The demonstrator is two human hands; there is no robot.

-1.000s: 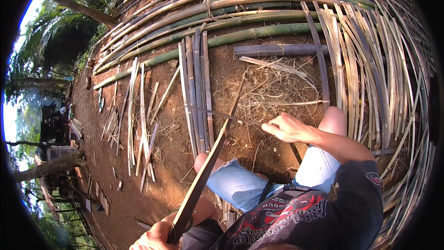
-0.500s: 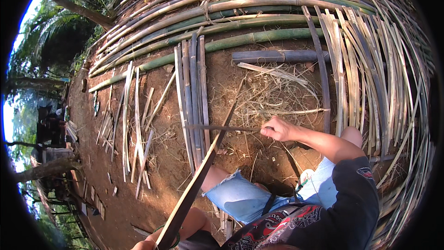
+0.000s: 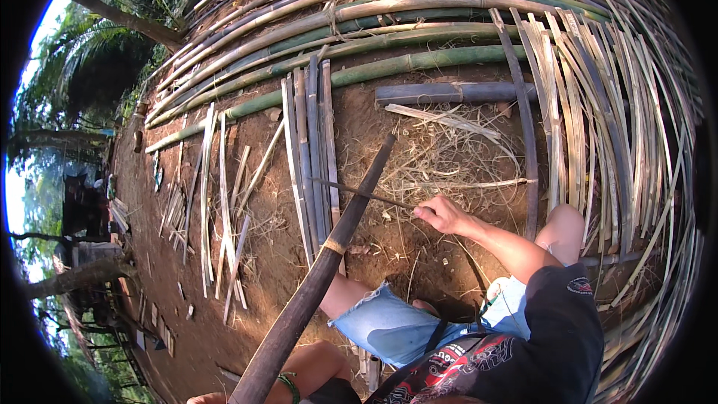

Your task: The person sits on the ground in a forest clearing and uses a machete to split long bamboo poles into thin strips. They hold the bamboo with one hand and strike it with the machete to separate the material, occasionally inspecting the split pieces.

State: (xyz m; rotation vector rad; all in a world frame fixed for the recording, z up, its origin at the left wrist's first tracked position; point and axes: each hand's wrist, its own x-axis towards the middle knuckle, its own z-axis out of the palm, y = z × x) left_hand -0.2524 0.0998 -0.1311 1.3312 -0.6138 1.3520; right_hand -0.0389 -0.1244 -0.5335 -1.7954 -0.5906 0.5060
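**Dark strip (image 3: 318,273) slants up before you, knife (image 3: 389,200) across it**

Your strip is long and nearly straight, with a dark brown, almost black face. A pale tan ring (image 3: 334,245) circles it partway along, and a thin light line shows on its left edge lower down. It looks broad near you and narrows to a blunt far end. It runs from the bottom edge of the view, past your left knee (image 3: 348,295), to a tip over the soil beside the shavings (image 3: 449,153); you cannot tell whether it touches the knee.

The thin, dark knife crosses the strip near that far end. Whether its edge bites cannot be told. Your right hand (image 3: 441,215) is closed around the handle. Your left hand (image 3: 208,398) is beside the strip's near end, mostly cut off by the lower edge, so its grip cannot be told. A green band (image 3: 288,387) circles that wrist.

Beyond the knife, a few long slats (image 3: 310,157) lie side by side. A thick dark tube (image 3: 456,93) lies behind the shavings. Many split lengths (image 3: 576,120) spread on your right, loose pale pieces (image 3: 224,217) lie left, and green and tan poles (image 3: 419,62) stretch across the back.
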